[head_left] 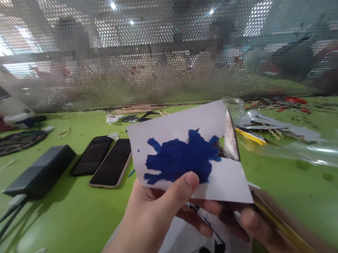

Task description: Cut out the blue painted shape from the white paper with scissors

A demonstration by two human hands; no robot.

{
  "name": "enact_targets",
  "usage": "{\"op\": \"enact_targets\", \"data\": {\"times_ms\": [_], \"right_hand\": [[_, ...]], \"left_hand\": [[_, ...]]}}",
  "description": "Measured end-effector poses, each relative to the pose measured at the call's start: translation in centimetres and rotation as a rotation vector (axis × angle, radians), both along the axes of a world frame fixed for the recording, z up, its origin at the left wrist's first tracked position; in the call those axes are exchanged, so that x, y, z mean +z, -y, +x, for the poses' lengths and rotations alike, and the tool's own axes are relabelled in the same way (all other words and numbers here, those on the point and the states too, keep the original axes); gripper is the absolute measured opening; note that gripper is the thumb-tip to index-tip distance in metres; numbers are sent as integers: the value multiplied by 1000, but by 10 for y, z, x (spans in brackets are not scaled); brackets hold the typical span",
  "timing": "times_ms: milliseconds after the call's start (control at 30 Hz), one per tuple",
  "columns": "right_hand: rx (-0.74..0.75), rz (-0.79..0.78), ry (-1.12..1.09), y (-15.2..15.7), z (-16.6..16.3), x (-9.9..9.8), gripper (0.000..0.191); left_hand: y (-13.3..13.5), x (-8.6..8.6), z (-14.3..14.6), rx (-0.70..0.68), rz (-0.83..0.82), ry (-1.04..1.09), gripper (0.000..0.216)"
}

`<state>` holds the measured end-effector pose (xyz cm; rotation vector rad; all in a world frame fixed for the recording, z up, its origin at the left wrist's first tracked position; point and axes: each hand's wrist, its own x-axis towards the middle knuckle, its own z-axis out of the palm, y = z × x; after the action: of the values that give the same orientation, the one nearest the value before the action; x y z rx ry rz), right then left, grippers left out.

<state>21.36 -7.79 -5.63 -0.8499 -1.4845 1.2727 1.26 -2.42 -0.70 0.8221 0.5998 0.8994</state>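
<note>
Head view: left hand (159, 210) clamped on a white paper (169, 128), thumb on the front, paper held up above the green table (75, 221). Blue painted shape (176, 158) with stubby limbs on the paper, thumb tip over its lower edge. Shiny metal blade (230, 139) at a cut in the paper's right side. Right hand (268, 227) low right, blurred, beside a gold-coloured bar (279, 222); can't tell how its fingers close. Sheet with black shapes (183, 234) below the hands. Two phones (112, 165) and black power brick (39, 172) to the left, yellow cutter (253, 136) just right of the paper, perforated screen (156, 78) behind
</note>
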Motion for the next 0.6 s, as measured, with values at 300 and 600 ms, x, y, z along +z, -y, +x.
{"op": "enact_targets", "data": {"times_ms": [300,600], "right_hand": [[35,-29,-70,1,-2,8,37],[-168,-40,-31,-16,13,-33,58]], "left_hand": [[3,-2,1,-7,8,-5,28],[-9,16,-3,225,13,-54,37]]}}
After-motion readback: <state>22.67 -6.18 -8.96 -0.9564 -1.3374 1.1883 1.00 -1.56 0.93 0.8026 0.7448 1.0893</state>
